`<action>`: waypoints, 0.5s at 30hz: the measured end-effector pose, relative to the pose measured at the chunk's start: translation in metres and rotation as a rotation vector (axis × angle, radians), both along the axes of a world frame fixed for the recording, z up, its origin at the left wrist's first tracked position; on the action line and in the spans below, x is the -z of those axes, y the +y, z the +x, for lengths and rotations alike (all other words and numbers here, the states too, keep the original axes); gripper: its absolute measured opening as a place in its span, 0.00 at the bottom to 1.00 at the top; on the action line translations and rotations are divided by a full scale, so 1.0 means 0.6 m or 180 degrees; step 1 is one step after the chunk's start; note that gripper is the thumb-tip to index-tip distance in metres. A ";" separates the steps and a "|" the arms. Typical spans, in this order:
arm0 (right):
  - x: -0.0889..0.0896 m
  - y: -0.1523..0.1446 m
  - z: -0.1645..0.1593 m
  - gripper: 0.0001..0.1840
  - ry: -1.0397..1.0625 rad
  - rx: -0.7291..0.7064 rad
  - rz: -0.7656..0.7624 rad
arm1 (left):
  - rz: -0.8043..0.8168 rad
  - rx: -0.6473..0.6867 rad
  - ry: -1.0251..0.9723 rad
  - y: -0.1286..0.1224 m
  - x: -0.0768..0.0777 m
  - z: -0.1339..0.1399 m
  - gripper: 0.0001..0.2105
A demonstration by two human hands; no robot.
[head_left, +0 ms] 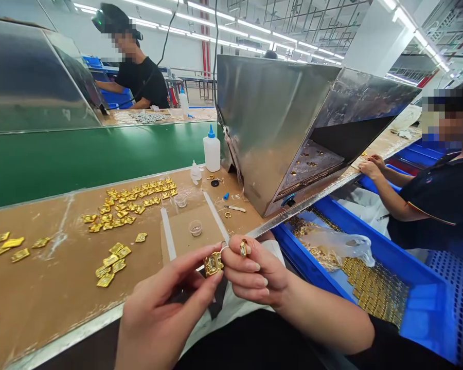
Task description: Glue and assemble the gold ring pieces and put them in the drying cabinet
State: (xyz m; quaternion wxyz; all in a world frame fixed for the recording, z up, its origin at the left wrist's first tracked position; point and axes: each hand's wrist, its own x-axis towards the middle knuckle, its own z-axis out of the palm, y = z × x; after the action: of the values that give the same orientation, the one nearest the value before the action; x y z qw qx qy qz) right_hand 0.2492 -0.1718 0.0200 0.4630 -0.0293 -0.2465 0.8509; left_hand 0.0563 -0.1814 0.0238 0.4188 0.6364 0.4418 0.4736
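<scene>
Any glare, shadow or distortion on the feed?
Head view: bright ceiling lights, a soft sheen on the metal hood; head view: deep shadow inside that hood; head view: apparent wide-angle stretch toward the edges; head view: left hand and right hand fairly sharp, fine detail on the gold piece hard to read.

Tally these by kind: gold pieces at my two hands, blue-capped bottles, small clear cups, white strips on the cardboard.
Gold pieces, one at the left hand, one at the right hand: 2
Blue-capped bottles, one near, one far: 2
Clear cups: 2
White strips: 2
Total: 8
</scene>
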 end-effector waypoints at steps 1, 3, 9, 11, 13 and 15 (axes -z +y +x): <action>0.000 0.000 -0.001 0.18 0.0005 -0.0017 -0.0008 | -0.0002 -0.0013 -0.0003 0.000 0.001 0.000 0.14; 0.002 -0.001 -0.003 0.20 -0.0018 -0.0052 -0.0039 | -0.0001 -0.0048 -0.0037 -0.001 -0.001 0.002 0.13; 0.011 -0.001 -0.007 0.21 -0.0033 -0.0095 -0.0228 | -0.0032 0.0056 -0.0072 -0.003 -0.008 0.000 0.14; 0.015 0.000 -0.006 0.20 -0.0045 -0.0109 -0.0280 | -0.0126 0.0143 -0.0071 -0.001 -0.009 -0.001 0.15; 0.019 0.000 -0.006 0.19 -0.0059 -0.0106 -0.0320 | -0.0316 0.0206 -0.0160 0.000 -0.010 0.000 0.15; 0.020 0.000 -0.007 0.18 -0.0103 -0.0070 -0.0336 | -0.0542 0.0247 -0.0320 0.003 -0.010 0.001 0.16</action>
State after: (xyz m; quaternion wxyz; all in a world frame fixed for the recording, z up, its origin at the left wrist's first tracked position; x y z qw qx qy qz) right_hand 0.2452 -0.1716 0.0079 0.4474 -0.0648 -0.2091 0.8671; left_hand 0.0567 -0.1797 0.0298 0.5110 0.5906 0.4339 0.4492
